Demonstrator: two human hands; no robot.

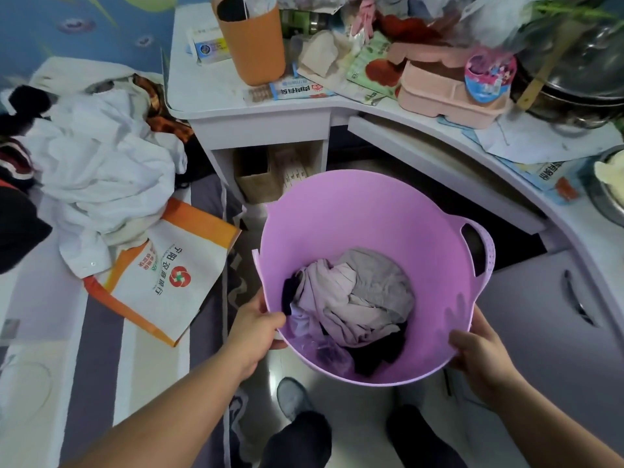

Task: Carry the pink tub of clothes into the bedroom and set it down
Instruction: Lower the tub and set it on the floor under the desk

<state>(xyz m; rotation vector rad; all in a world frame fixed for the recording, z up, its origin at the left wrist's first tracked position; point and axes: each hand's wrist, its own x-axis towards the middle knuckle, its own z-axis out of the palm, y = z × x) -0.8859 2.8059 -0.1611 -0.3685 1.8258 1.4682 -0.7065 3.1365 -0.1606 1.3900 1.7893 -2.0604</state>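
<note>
**Head view: tub held by its rim, tight space to set it down**

Head camera looks down on both hands gripping the pink tub (364, 231) at its near rim, low in the centre of the frame. The left hand (260, 327) is closed over the rim at the lower left, thumb inside the wall and fingers curled under outside. The right hand (479, 349) clamps the lower right rim, its fingers showing as a shadow through the plastic. Neither hand uses the moulded handle (481, 246) at the right of the tub.

That grip looks like the main risk: the wall seems soft, so the rim could flex and slip as the tub is lowered. The tub also tilts away from the person, which could let its load slide forward. The desk (422, 136) edge lies just beyond the far rim and could catch it, and the feet (293, 396) below are near where it might land.

Inside the tub a small heap of clothes (354, 298), pale lilac, grey and dark pieces, covers only the bottom. On the desk at upper centre an orange container (256, 45) holds something dark, and a pink lidded box (445, 92) sits closed at upper right. At the left, loose white garments (101, 170) and an orange and white bag (169, 275) lie on the bed (47, 349).
</note>
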